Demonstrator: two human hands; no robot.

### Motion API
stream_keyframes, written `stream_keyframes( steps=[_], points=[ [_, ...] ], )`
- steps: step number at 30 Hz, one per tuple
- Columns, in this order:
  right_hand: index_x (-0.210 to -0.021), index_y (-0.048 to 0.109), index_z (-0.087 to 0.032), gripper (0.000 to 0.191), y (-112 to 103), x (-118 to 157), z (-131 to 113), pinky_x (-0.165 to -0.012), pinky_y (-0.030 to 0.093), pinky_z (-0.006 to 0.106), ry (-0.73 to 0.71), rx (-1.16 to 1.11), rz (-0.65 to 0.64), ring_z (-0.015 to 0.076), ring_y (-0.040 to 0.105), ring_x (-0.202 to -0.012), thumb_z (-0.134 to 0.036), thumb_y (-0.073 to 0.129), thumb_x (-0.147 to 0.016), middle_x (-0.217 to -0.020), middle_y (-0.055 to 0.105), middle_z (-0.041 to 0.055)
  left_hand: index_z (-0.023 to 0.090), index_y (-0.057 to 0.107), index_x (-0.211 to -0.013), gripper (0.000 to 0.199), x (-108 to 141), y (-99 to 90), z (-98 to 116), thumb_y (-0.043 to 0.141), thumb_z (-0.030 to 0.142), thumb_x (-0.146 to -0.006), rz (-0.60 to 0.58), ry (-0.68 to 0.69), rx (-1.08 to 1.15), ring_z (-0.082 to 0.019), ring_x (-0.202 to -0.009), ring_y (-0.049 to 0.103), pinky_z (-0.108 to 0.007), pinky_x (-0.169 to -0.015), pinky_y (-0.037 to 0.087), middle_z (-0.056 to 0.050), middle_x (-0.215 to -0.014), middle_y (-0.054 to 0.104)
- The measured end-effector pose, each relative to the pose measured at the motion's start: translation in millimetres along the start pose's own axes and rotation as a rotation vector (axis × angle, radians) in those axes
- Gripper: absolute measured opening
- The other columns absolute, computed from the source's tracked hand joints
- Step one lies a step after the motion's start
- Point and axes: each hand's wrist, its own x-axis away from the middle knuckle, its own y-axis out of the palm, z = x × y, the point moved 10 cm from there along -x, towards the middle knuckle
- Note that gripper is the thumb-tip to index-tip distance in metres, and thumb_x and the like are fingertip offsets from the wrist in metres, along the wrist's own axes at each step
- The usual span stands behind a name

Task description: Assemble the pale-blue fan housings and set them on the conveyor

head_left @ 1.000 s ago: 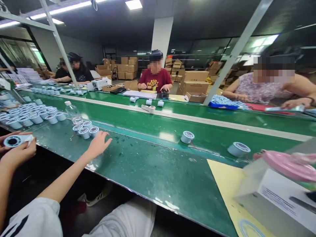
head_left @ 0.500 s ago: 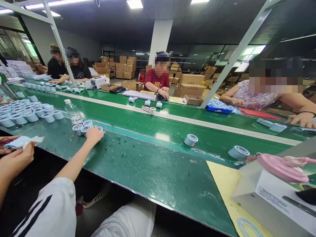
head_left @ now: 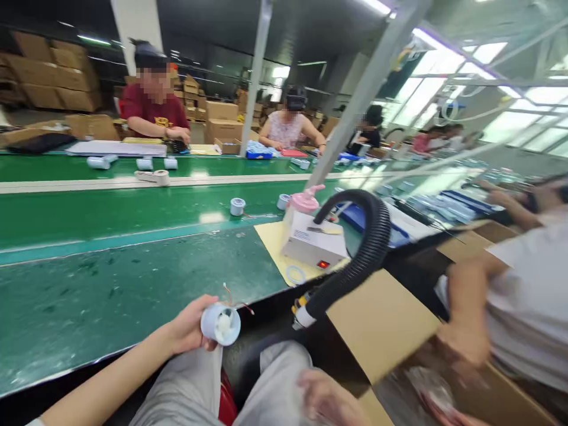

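My left hand (head_left: 195,325) is wrapped round a light-blue round fan housing (head_left: 220,325), held over my lap just off the table's front edge. Its open end faces me, showing a white centre, and thin wires rise from its top. My right hand (head_left: 331,399) is low over my right thigh, smeared by motion; whether it holds anything cannot be made out. To the right of the held housing hangs a black corrugated hose (head_left: 355,266) with a metal tip, beside a white box-shaped machine (head_left: 315,239) with a lit red switch.
The green table (head_left: 110,296) runs along my front. Two more blue housings (head_left: 237,206) stand beyond it, near a pink-lidded container (head_left: 304,200). An open cardboard box (head_left: 384,325) is at the right, beside a co-worker's arm (head_left: 470,307). Others sit across.
The view has swung right. My left hand has taken a housing from the group by the bottle and brought it over my lap. My right hand has come into view.
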Motion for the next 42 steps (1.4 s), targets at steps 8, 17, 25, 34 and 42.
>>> stream_keyframes(
  steps=[8,17,25,34,42],
  points=[
    [-0.146,0.057,-0.027,0.056,23.3,-24.3,-36.1,-0.089,0.061,0.05,-0.08,0.618,0.069,0.0347,0.064,-0.113,-0.021,0.062,-0.091,-0.135,0.059,0.0182,0.017,0.064,-0.083,0.043,-19.4,76.0,-11.6,0.065,0.06,-0.076,-0.218,-0.124,-0.326,-0.009,-0.047,0.038,-0.02,-0.039,0.03,0.004,-0.062,0.05],
    [-0.123,0.072,-0.018,0.04,23.2,-18.3,-39.0,-0.088,0.062,0.048,-0.069,0.606,0.089,0.0338,0.062,-0.112,-0.009,0.066,-0.085,-0.133,0.061,0.0201,0.02,0.073,-0.083,0.015,-15.0,59.2,8.7,0.066,0.033,-0.081,-0.082,0.043,-0.612,-0.023,-0.091,0.056,-0.032,-0.091,0.043,-0.004,-0.09,0.068],
    [-0.13,0.069,-0.022,0.046,35.4,1.1,-63.6,-0.081,0.06,0.045,-0.25,0.769,0.171,0.0332,0.056,-0.108,-0.009,0.056,-0.088,-0.135,0.059,0.018,0.018,0.065,-0.087,0.058,-25.3,52.0,-29.5,0.05,0.073,-0.083,-0.122,-0.193,-0.421,-0.011,-0.048,0.04,-0.021,-0.04,0.029,0.004,-0.061,0.051],
    [-0.133,0.066,-0.018,0.041,22.5,2.1,-59.4,-0.079,0.06,0.044,-0.184,0.762,0.264,0.0319,0.059,-0.103,-0.016,0.054,-0.094,-0.135,0.057,0.02,0.015,0.064,-0.089,0.099,-17.9,57.7,-70.2,0.034,0.105,-0.06,-0.24,-0.437,-0.236,-0.005,-0.035,0.03,-0.019,-0.034,0.018,0.004,-0.058,0.055],
    [-0.136,0.065,-0.022,0.06,50.0,2.3,-42.6,-0.075,0.061,0.046,-0.132,0.789,0.071,0.0353,0.06,-0.102,-0.007,0.064,-0.078,-0.143,0.058,0.0189,0.017,0.062,-0.08,0.1,-21.0,65.7,-63.9,0.025,0.107,-0.058,-0.287,-0.368,-0.367,-0.009,-0.038,0.032,-0.022,-0.036,0.024,0.004,-0.055,0.048]
  ],
)
